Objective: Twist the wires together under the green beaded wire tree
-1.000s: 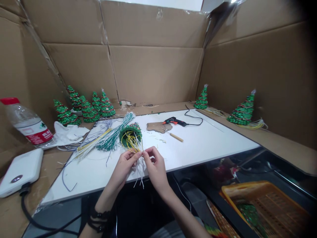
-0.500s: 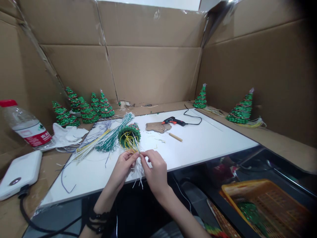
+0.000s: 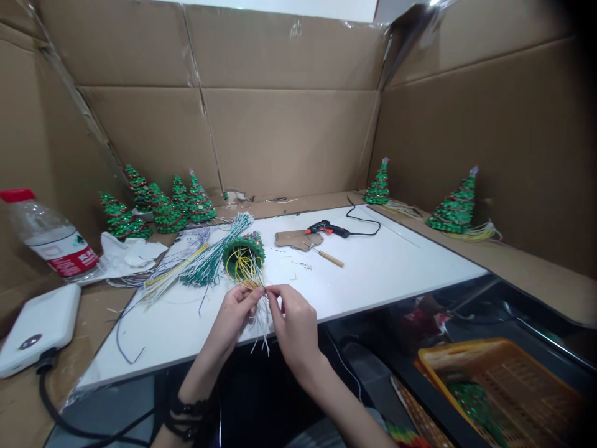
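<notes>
A small green Christmas tree (image 3: 226,256) lies on its side, its hollow base turned toward me. Yellow and white wires (image 3: 252,274) come out of that base and run down to my fingers. My left hand (image 3: 239,311) pinches the wire bundle between thumb and fingers. Right beside it, my right hand (image 3: 295,320) is closed at the fingertips on the same wires; exactly which strands it grips is too small to tell. Loose white wire ends hang below both hands, past the front edge of the white board (image 3: 373,274).
Green-and-white wires (image 3: 219,252) lie left of the tree. A hot glue gun (image 3: 329,228) rests on a cardboard scrap (image 3: 293,239), near a wooden-handled tool (image 3: 332,259). Finished-looking trees (image 3: 168,208) stand behind. At left are a bottle (image 3: 56,239) and white device (image 3: 40,330); at right, a yellow basket (image 3: 466,346).
My right hand has shifted very slightly to the right, its fingertips still at the wires. The left hand and the tree stay nearly where they were.
</notes>
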`<state>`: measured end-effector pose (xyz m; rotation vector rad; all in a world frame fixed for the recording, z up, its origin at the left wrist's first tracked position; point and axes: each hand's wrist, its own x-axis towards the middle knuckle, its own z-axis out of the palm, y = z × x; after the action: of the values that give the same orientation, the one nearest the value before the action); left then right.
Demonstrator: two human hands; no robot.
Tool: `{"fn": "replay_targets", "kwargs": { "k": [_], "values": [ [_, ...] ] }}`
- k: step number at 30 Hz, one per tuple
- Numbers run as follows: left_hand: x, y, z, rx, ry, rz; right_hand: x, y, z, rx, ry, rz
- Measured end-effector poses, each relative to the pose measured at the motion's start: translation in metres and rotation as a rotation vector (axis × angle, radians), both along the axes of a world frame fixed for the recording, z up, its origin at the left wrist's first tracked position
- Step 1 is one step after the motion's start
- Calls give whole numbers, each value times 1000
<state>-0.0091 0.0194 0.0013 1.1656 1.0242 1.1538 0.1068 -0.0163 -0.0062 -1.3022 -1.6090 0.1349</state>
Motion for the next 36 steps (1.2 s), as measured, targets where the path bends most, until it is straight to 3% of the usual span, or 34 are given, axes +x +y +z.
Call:
{"fn": "replay_targets", "kwargs": {
  "k": [12,22,36],
  "values": [
    [2,0,-2,9,15,36,-5,-4,2,-126,-55,-46],
    [2,-1,-2,80,5,102,-6,1,4,-291,185,30],
    [1,0,-1,29,3,86,2,5,8,-297,207,115]
  ]
}}
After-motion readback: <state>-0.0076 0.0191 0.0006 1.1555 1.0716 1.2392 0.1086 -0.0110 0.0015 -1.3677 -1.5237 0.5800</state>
